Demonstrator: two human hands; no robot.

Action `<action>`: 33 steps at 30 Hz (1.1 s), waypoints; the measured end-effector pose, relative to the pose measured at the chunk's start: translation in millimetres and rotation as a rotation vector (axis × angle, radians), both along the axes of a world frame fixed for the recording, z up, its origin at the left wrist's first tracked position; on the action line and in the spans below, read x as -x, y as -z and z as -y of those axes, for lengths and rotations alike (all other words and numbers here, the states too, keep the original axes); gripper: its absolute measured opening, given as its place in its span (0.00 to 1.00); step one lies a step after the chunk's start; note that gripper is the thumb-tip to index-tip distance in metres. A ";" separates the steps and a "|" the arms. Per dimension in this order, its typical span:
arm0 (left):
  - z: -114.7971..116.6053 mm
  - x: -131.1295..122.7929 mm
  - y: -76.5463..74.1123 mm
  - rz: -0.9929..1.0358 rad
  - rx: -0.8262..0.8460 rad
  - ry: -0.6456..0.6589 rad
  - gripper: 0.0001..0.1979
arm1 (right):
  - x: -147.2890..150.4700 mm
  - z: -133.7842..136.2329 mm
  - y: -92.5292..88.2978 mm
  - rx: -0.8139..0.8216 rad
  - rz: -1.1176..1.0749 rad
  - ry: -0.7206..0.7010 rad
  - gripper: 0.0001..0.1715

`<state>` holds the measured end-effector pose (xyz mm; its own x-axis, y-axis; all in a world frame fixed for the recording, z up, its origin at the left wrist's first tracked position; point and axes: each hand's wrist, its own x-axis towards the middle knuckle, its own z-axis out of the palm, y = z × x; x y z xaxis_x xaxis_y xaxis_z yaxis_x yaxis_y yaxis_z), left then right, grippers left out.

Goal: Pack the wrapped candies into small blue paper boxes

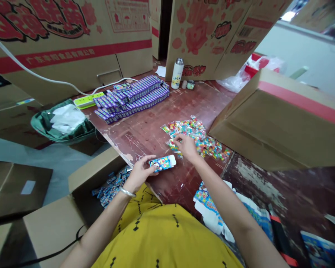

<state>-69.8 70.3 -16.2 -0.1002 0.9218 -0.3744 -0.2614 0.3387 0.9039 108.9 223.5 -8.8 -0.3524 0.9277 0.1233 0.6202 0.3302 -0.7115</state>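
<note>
My left hand [142, 170] is closed around a small blue printed candy box [162, 163], tilted slightly, with its white end flap standing open toward the right. My right hand [186, 146] is at the left side of a pile of small clear candy packets [209, 146], filled with colourful sweets. Its thumb and fingers pinch a candy packet at the pile, partly hidden by the fingers. Below my right forearm lies a stack of flattened blue and white candy boxes [209, 204]. An open carton [96, 169] beside my left forearm holds many blue boxes [111, 188].
Rows of purple boxes [139, 97] stand at the back of the red table [150, 126], near a green power strip [86, 100] and a white flask [178, 73]. A big carton [284, 123] borders the right. A green bag-lined bin [41, 124] stands left.
</note>
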 end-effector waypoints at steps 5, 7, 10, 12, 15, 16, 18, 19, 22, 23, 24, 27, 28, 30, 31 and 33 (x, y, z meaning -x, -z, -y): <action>-2.1 -11.3 11.5 0.079 0.014 0.032 0.19 | -23.5 28.6 -28.2 0.059 -0.354 0.101 0.13; -4.1 -21.2 12.6 0.133 0.003 0.038 0.19 | -27.0 43.5 -37.7 0.086 -0.458 0.124 0.13; -5.8 -35.9 8.2 0.225 0.000 0.052 0.17 | -26.1 60.7 -43.6 0.062 -0.412 0.133 0.11; -5.7 -44.0 3.6 0.253 -0.014 0.071 0.17 | -24.5 67.5 -43.4 -0.009 -0.336 0.143 0.08; -5.2 -52.2 -2.0 0.236 -0.070 0.128 0.18 | -23.1 73.0 -42.0 -0.159 -0.163 0.131 0.06; -5.4 -53.9 -3.2 0.229 -0.087 0.140 0.19 | -22.9 74.2 -42.1 -0.194 -0.104 0.111 0.05; -6.5 -55.6 -4.7 0.223 -0.108 0.147 0.20 | -23.5 76.1 -43.6 -0.224 -0.017 0.055 0.05; -7.4 -55.9 -5.2 0.218 -0.115 0.147 0.20 | -24.4 76.9 -44.9 -0.229 0.010 0.030 0.07; -10.0 -56.1 -6.6 0.179 -0.137 0.133 0.18 | -29.3 80.4 -49.9 -0.256 0.018 0.021 0.11; -10.4 -56.4 -7.4 0.169 -0.149 0.117 0.18 | -31.5 82.1 -51.1 -0.264 -0.012 0.037 0.10; -10.5 -56.8 -8.4 0.164 -0.165 0.096 0.18 | -33.5 84.2 -51.5 -0.253 -0.059 0.045 0.09; -8.7 -59.1 -13.2 0.162 -0.245 0.038 0.29 | -37.6 91.3 -46.7 -0.072 -0.255 -0.012 0.11; -7.6 -60.1 -14.8 0.152 -0.274 0.031 0.33 | -37.8 93.5 -43.3 0.015 -0.323 -0.035 0.13; -5.3 -61.8 -16.9 0.126 -0.323 0.044 0.35 | -36.9 96.8 -35.8 0.142 -0.450 -0.027 0.13; -4.5 -62.4 -17.3 0.116 -0.339 0.060 0.33 | -35.8 97.9 -32.4 0.165 -0.500 -0.002 0.11; -3.7 -62.7 -16.9 0.119 -0.346 0.109 0.26 | -33.1 99.3 -27.9 0.159 -0.560 0.033 0.07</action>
<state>-7.1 74.1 0.6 0.0309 0.9986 -0.0423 -0.3509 0.0505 0.9351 142.0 124.2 19.1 -0.2443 0.9595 0.1406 0.1435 0.1792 -0.9733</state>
